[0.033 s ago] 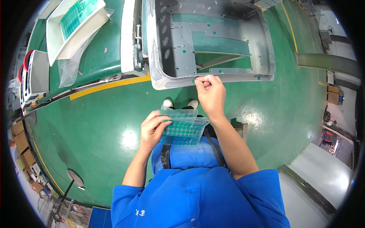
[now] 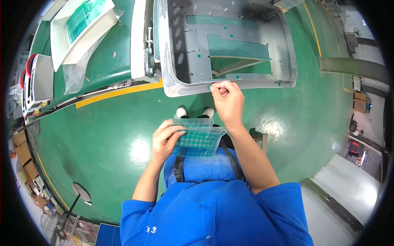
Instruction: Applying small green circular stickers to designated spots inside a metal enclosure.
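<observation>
Between its thumb and fingers, my left hand (image 2: pixel 163 141) grips clear sheets of round green stickers (image 2: pixel 198 141), held in front of my waist. My right hand (image 2: pixel 229 104) is closed in a pinch at the near rim of a large grey metal housing (image 2: pixel 188 89). A small round green sticker (image 2: pixel 209 87) shows at its fingertips, against the rim; whether it is stuck down I cannot tell. More green dots, such as this green dot (image 2: pixel 238 77), sit on the housing's inner panel and rim. The panel has a rectangular opening.
At the upper left, a white tray (image 2: pixel 60 49) holding green sticker sheets stands on a green belt table (image 2: pixel 119 61), over a clear plastic bag (image 2: pixel 76 80). A grey box (image 2: pixel 43 80) with red rings is beside it. A yellow line (image 2: pixel 119 93) edges the floor.
</observation>
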Demonstrator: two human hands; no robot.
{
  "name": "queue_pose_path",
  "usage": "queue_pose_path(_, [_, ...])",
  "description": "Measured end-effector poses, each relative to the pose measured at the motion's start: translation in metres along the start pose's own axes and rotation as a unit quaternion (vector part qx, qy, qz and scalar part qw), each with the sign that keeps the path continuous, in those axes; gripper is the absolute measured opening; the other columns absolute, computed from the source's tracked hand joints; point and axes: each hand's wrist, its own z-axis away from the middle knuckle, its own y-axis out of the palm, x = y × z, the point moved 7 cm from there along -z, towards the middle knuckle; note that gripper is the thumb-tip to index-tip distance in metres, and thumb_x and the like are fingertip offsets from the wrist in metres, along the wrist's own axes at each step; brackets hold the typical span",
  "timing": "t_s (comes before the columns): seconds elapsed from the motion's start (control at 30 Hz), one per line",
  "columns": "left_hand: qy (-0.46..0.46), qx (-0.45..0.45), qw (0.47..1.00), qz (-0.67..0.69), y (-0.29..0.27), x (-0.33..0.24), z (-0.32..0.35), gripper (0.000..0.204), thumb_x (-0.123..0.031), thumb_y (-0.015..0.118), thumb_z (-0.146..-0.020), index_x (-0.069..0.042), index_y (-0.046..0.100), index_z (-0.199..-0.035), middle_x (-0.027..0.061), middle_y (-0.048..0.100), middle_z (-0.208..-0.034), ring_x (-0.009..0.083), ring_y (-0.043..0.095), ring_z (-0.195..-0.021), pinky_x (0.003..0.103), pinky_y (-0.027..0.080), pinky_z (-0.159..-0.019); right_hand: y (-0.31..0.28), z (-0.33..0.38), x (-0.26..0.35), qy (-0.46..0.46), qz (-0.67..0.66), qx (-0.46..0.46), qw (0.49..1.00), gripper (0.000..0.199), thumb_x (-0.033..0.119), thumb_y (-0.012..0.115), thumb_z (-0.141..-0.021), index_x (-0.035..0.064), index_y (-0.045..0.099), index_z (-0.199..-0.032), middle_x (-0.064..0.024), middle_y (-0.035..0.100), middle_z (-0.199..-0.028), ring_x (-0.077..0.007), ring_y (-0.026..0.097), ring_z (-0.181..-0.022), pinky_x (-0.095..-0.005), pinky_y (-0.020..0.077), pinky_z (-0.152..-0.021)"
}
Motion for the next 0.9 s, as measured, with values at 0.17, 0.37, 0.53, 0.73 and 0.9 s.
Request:
queue_pose_path(0.17, [0.006, -0.014, 1.0, 0.022, -0.001, 0.0, 0.005, 0.012, 0.006, 0.06, -0.067, -0.001, 0.062, -0.077, 0.0049, 0.054, -0.072, 0.0139, 0.047, -0.065, 0.023, 0.037, -0.054, -0.002, 0.005, 0.0, -0.008, -0.047, -0.021, 0.999, 0.009, 0.01, 0.063, -0.071, 0.0061, 0.06, -0.078, -0.0064, 0.054, -0.069, -0.0158, 0.051, -0.054, -0.0284, 0.0426, -0.054])
queue_pose_path(0.37, [0.011, -0.026, 1.0, 0.008, -0.007, -0.002, 0.011, 0.013, 0.006, 0.06, -0.067, -0.002, 0.063, -0.078, 0.0051, 0.055, -0.073, 0.0139, 0.048, -0.065, 0.023, 0.037, -0.055, -0.002, 0.029, 0.014, -0.234, 0.091, -0.061, 0.966, 0.028, 0.004, 0.057, -0.07, 0.007, 0.06, -0.097, -0.0054, 0.052, -0.078, -0.0176, 0.051, -0.063, -0.0279, 0.0434, -0.056])
queue_pose_path(0.53, [0.011, -0.029, 1.0, -0.007, -0.016, -0.004, 0.015, 0.01, 0.004, 0.061, -0.069, -0.001, 0.062, -0.078, 0.0056, 0.056, -0.075, 0.014, 0.05, -0.067, 0.023, 0.04, -0.057, 0.003, 0.04, 0.025, -0.376, 0.323, -0.01, 0.868, 0.046, 0.007, 0.05, -0.067, -0.0001, 0.05, -0.112, -0.0059, 0.049, -0.084, -0.0193, 0.049, -0.074, -0.0265, 0.0433, -0.062])
queue_pose_path(0.73, [-0.011, -0.084, 0.996, -0.033, -0.052, -0.002, 0.031, 0.005, 0.001, 0.06, -0.073, 0.002, 0.061, -0.078, 0.0058, 0.054, -0.077, 0.0113, 0.05, -0.065, 0.02, 0.039, -0.055, -0.024, 0.042, 0.034, -0.427, 0.297, 0.011, 0.854, 0.048, 0.016, 0.061, -0.065, 0.0016, 0.051, -0.11, -0.0093, 0.049, -0.091, -0.0251, 0.049, -0.084, -0.0368, 0.0413, -0.074])
queue_pose_path(0.9, [-0.053, -0.164, 0.982, 0.081, -0.072, 0.007, 0.024, 0.006, 0.001, 0.06, -0.073, 0.004, 0.06, -0.078, 0.0042, 0.055, -0.076, 0.0109, 0.049, -0.068, 0.021, 0.038, -0.06, -0.039, -0.039, 0.012, -0.311, 0.279, 0.152, 0.896, 0.032, 0.038, 0.058, -0.073, 0.0064, 0.057, -0.072, -0.0106, 0.058, -0.073, -0.0273, 0.055, -0.07, -0.0388, 0.0412, -0.065])
